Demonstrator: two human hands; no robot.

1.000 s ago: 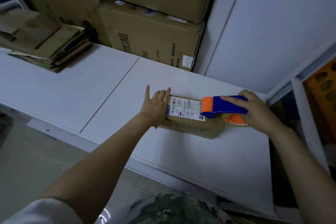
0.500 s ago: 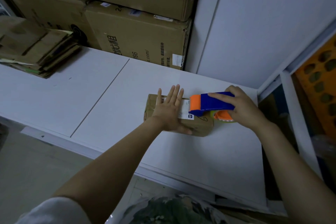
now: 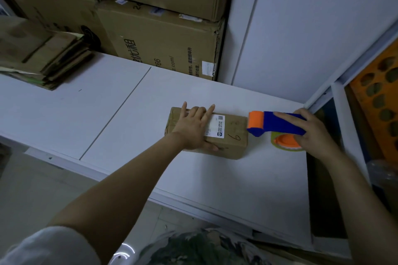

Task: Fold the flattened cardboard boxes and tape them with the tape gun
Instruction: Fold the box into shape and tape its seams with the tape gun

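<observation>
Fingers (image 3: 208, 114) spread, the left hand (image 3: 191, 129) presses flat on top of a small brown cardboard box (image 3: 233, 135) with a white printed label, which lies on the white table (image 3: 215, 178) towards its right end. The right hand (image 3: 312, 133) grips a blue-and-orange plastic tape gun (image 3: 273, 123), index finger stretched along its top, orange front just beside the box's right end. A stack of flattened brown cardboard boxes (image 3: 43, 56) sits far left.

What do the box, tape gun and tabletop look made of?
Box: brown cardboard, matte, creased edges, white paper label stuck on top. Tape gun: blue and orange plastic, smooth, evenly coloured. Tabletop: white, smooth panels with a seam, probably laminate or painted board; cannot tell which.
</observation>
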